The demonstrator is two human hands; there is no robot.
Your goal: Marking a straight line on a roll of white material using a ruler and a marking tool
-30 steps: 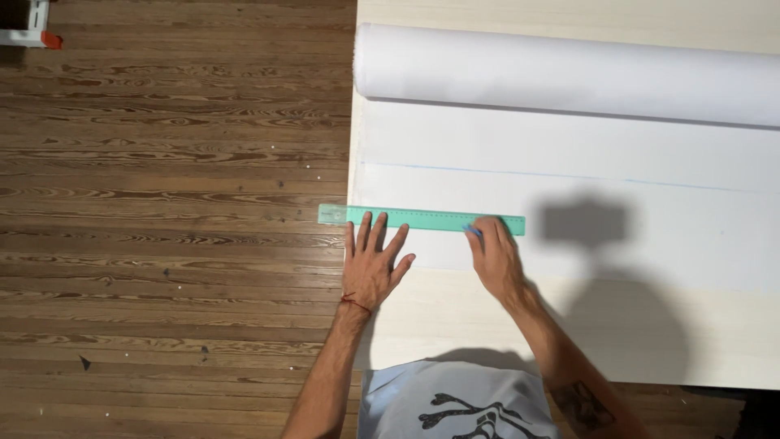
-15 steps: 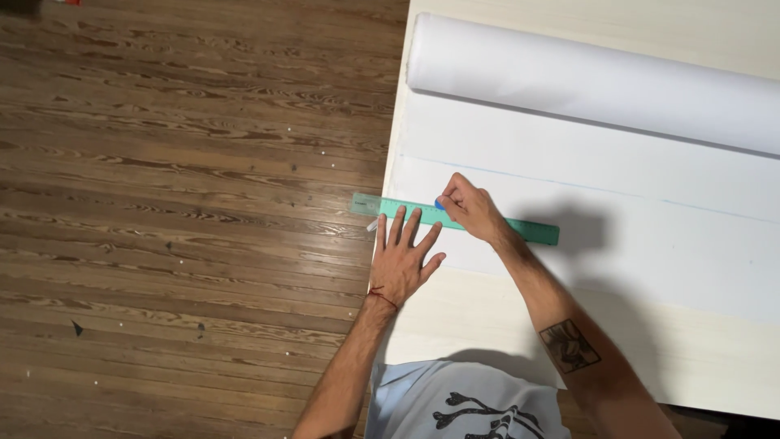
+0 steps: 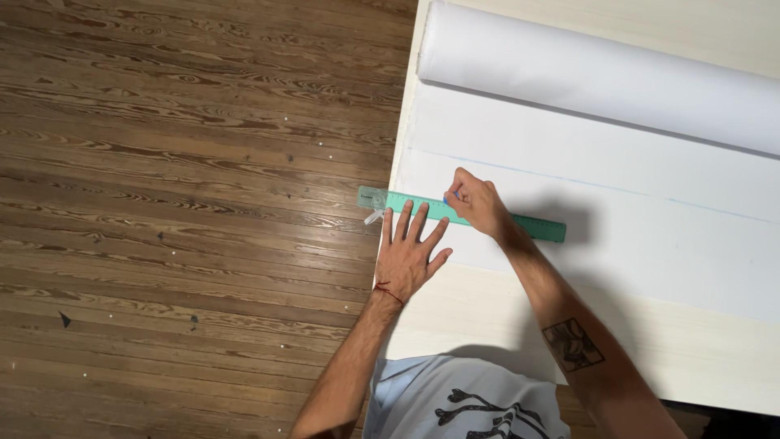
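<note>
Bench (image 3: 731,358): pale cream top, filling the frame from 12 to 5 o'clock; its left edge runs down near centre.

Floor (image 3: 187,203): dark wood boards with pale specks, filling the 9 o'clock side.

On the bench: 1 white sheet (image 3: 650,244), unrolled flat, with a thin blue line across it; its roll (image 3: 593,77) lies at 1 o'clock.

On the sheet: 1 green ruler (image 3: 536,226), near centre, its left end reaching past the bench edge over the floor.
</note>
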